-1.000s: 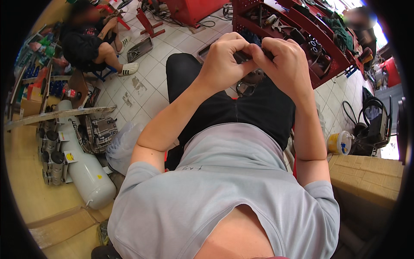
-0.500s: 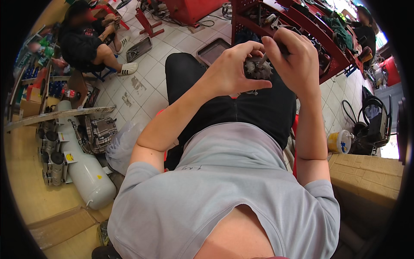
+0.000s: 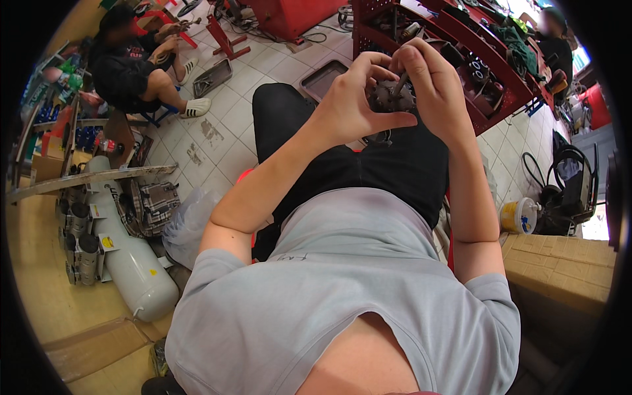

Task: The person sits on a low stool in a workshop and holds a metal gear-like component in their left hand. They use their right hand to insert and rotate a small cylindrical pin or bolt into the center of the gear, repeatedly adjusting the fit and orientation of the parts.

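Above my lap is a dark metal alternator rotor (image 3: pixel 387 99), with claw-like teeth and a shaft pointing up. My left hand (image 3: pixel 349 102) curls round its left side, with the thumb stretched along its near edge and the other fingers partly hidden behind it. At the upper end of the shaft, the thumb and fingers of my right hand (image 3: pixel 433 82) are closed in a pinch. A round metal part (image 3: pixel 378 138), partly hidden under my left hand, shows just below the rotor against my black trousers.
Ahead on the tiled floor lies a shallow metal tray (image 3: pixel 322 78), beside a red tool cart (image 3: pixel 490 108) loaded with parts. Another tray (image 3: pixel 212 78) is near a seated person (image 3: pixel 128 66). A grey cylinder (image 3: pixel 128 257) lies left; a cardboard box (image 3: pixel 559 266) stands right.
My right hand has shifted slightly left, its fingers drawn together at the shaft's top. The rotor has tilted a little in my left hand. The seated person has raised their hands.
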A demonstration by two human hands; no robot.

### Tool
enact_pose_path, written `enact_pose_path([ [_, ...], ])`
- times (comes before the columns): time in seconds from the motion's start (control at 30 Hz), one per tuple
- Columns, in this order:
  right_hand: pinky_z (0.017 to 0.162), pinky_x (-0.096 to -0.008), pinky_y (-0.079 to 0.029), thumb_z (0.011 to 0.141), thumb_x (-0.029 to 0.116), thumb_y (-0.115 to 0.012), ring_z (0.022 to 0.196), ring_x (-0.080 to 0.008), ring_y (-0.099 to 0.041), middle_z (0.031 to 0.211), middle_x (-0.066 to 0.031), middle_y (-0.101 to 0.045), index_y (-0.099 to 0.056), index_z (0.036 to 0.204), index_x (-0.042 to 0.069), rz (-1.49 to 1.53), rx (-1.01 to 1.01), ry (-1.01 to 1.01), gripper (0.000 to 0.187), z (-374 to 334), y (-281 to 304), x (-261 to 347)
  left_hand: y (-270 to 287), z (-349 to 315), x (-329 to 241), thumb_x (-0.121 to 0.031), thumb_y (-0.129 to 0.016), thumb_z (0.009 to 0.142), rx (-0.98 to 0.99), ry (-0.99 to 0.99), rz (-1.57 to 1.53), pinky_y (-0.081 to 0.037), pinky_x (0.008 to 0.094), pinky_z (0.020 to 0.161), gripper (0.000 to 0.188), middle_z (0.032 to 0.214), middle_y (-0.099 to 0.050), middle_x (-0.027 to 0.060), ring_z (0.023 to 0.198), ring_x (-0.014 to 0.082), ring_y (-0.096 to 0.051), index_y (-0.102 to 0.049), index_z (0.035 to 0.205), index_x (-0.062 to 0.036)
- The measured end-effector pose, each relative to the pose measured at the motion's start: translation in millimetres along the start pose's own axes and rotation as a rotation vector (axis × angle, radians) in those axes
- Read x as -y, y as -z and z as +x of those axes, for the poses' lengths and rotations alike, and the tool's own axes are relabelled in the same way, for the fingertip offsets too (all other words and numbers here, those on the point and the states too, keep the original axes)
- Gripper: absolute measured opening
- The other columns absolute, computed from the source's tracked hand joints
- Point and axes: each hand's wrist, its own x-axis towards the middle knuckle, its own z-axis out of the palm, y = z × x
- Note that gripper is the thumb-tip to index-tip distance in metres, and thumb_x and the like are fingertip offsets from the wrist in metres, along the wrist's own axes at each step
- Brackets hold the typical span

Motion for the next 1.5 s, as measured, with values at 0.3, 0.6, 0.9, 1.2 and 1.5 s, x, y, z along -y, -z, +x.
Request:
enact_pose_path([
  [0.3, 0.056, -0.0278, -0.039, 0.1, 0.028, -0.05, 0.059, -0.0126, -0.041, 0.064, -0.0054, -0.047, -0.055, 0.088, 0.001, 0.011, 0.039, 0.024, 0.03, 0.5, 6.6, -3.1, 91.6, 31.7, 55.9, -0.008, -0.064, 0.089, -0.462, 0.053, -0.063, -0.05, 0.0279, 0.086, 0.027, 0.106, -0.067, 0.0096, 0.097, 0.0156, -0.065, -0.06, 0.114, 0.0002],
  [0.6, 0.058, -0.0293, -0.042, 0.098, 0.025, -0.053, 0.061, -0.0151, -0.048, 0.067, -0.0076, -0.053, -0.059, 0.093, 0.001, 0.057, 0.013, 0.036, 0.026, -2.0, 6.1, 2.5, 33.2, 8.9, -3.7, -0.018, -0.083, 0.072, 0.296, -0.014, -0.174, -0.043, 0.0328, 0.098, 0.067, 0.12, -0.059, 0.0082, 0.111, 0.0157, -0.055, -0.051, 0.129, 0.0],
  [0.9, 0.07, -0.0369, -0.044, 0.095, 0.025, -0.056, 0.073, -0.0299, -0.055, 0.075, -0.012, -0.06, -0.06, 0.092, 0.002, -0.059, 0.094, 0.021, 0.024, -4.0, 1.5, 12.3, 6.2, 1.8, 0.6, -0.019, -0.089, 0.062, 0.21, 0.012, -0.283, -0.047, 0.0288, 0.087, 0.071, 0.106, -0.061, 0.0043, 0.098, 0.0131, -0.059, -0.051, 0.121, -0.0043],
  [1.2, 0.072, -0.0357, -0.043, 0.094, 0.025, -0.057, 0.073, -0.0267, -0.055, 0.074, -0.0094, -0.06, -0.063, 0.092, 0.003, -0.163, 0.037, 0.082, 0.023, -3.8, 6.3, 14.4, -21.8, -7.8, 24.3, -0.02, -0.091, 0.061, 0.095, -0.045, -0.345, -0.048, 0.0277, 0.085, 0.074, 0.105, -0.061, 0.0037, 0.096, 0.0115, -0.059, -0.05, 0.121, -0.0055],
  [1.5, 0.051, -0.023, -0.036, 0.082, 0.021, -0.075, 0.057, -0.007, -0.041, 0.061, 0.0, -0.048, -0.063, 0.087, 0.002, -0.197, -0.06, -0.021, 0.024, 2.6, 22.5, 14.6, -15.7, -6.4, 18.7, -0.015, -0.085, 0.068, -0.031, -0.04, -0.142, -0.049, 0.025, 0.077, 0.053, 0.091, -0.063, 0.0009, 0.082, 0.0077, -0.059, -0.055, 0.11, -0.0035],
])
